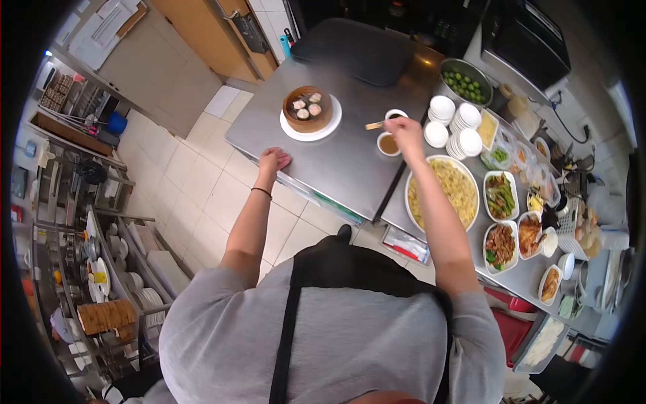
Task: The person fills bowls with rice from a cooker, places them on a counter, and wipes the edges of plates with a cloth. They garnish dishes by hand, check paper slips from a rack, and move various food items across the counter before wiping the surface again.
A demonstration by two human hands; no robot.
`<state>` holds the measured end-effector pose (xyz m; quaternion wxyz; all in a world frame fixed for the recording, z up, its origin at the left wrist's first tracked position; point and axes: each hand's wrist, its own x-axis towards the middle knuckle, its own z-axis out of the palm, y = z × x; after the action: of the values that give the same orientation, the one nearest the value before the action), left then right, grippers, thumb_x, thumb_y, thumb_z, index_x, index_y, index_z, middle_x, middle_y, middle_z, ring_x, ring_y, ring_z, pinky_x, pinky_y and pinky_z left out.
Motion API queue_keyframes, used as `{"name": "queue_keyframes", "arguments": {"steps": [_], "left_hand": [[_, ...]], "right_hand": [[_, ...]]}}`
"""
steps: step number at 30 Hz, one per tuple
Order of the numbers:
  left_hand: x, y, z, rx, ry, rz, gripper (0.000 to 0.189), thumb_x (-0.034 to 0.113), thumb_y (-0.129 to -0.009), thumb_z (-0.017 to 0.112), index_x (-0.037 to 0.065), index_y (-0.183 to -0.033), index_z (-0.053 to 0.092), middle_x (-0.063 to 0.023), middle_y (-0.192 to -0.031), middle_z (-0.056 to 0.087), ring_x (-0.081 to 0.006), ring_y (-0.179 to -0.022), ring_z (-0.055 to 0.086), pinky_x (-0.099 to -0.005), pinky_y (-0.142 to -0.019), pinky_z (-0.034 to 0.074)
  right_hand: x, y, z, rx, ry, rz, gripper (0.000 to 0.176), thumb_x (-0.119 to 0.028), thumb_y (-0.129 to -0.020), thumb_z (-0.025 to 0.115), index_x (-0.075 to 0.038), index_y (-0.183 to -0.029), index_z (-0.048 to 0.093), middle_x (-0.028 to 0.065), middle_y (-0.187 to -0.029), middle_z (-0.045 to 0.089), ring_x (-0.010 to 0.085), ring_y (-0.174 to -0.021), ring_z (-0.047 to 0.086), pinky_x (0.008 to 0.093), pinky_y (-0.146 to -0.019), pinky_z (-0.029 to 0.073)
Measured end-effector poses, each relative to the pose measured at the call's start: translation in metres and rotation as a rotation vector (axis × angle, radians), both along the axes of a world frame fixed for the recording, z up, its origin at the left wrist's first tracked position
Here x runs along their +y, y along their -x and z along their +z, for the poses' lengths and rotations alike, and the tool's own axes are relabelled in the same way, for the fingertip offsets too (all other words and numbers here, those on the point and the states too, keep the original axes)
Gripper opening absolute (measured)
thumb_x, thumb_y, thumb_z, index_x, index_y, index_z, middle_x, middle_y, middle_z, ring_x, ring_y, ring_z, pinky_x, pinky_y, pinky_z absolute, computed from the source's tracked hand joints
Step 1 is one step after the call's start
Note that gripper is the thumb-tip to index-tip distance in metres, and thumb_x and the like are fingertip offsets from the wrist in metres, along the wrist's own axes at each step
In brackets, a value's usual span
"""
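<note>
My right hand is closed, pinching a short light wooden stick that points left. Under it are two small white bowls, one with brown sauce and one with dark sauce, partly hidden by my fingers. My left hand rests at the front edge of the steel counter, holding nothing, its fingers apart. Beyond it, a round bamboo steamer with several dumplings stands on a white plate.
To the right are stacked white dishes, a large bowl of yellow food, limes in a metal bowl and several filled dishes. A black tray lies at the back; shelves stand at left.
</note>
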<state>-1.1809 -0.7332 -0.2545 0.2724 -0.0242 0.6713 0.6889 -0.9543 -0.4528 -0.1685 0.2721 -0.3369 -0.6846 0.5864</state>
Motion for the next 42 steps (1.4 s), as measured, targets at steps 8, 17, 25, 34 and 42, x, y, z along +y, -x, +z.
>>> {"name": "queue_keyframes", "arguments": {"steps": [8, 17, 25, 34, 42], "left_hand": [[0.045, 0.033, 0.001, -0.170, -0.097, -0.152, 0.041, -0.002, -0.083, 0.043, -0.001, -0.120, 0.025, -0.0185, -0.092, 0.055, -0.0275, -0.076, 0.061, -0.0351, -0.070, 0.054], [0.071, 0.055, -0.005, -0.158, -0.142, -0.188, 0.048, -0.005, -0.081, 0.043, 0.000, -0.124, 0.022, -0.0185, -0.097, 0.052, -0.0260, -0.079, 0.059, -0.0338, -0.070, 0.054], [0.103, 0.084, -0.009, -0.059, -0.075, -0.294, 0.045, -0.001, -0.083, 0.038, -0.006, -0.125, 0.024, -0.0216, -0.090, 0.056, -0.0269, -0.077, 0.061, -0.0331, -0.066, 0.054], [0.211, -0.051, 0.161, 0.923, -0.339, -0.314, 0.021, 0.011, -0.083, 0.056, -0.003, -0.098, 0.058, -0.0111, -0.094, 0.061, -0.0132, -0.085, 0.057, -0.0233, -0.077, 0.044], [0.344, -0.295, 0.283, 1.065, -0.779, -0.759, 0.020, 0.009, -0.080, 0.057, 0.001, -0.098, 0.060, -0.0069, -0.094, 0.063, -0.0123, -0.082, 0.059, -0.0232, -0.072, 0.046]], "right_hand": [[0.036, 0.159, -0.082, -0.480, 0.059, -0.209, 0.026, -0.024, -0.067, 0.067, -0.003, -0.082, 0.064, 0.0145, -0.092, 0.062, 0.0293, -0.090, 0.058, 0.0350, -0.080, 0.046], [0.032, 0.154, -0.044, -0.614, -0.209, -0.065, 0.025, -0.027, -0.072, 0.068, -0.003, -0.069, 0.063, 0.0088, -0.066, 0.062, 0.0191, -0.057, 0.059, 0.0294, -0.054, 0.048], [0.052, 0.005, 0.028, -0.141, -0.329, -0.275, 0.018, -0.019, -0.074, 0.060, -0.001, -0.072, 0.062, 0.0114, -0.067, 0.060, 0.0258, -0.066, 0.058, 0.0338, -0.061, 0.044], [-0.007, -0.297, 0.086, -0.015, -0.384, -0.875, 0.012, -0.009, -0.075, 0.064, 0.003, -0.078, 0.061, 0.0064, -0.073, 0.062, 0.0116, -0.066, 0.056, 0.0243, -0.062, 0.045], [-0.119, -0.545, 0.033, -0.132, -0.392, -1.311, 0.014, -0.007, -0.072, 0.066, -0.001, -0.074, 0.054, 0.0031, -0.064, 0.055, 0.0091, -0.060, 0.051, 0.0229, -0.059, 0.043]]}}
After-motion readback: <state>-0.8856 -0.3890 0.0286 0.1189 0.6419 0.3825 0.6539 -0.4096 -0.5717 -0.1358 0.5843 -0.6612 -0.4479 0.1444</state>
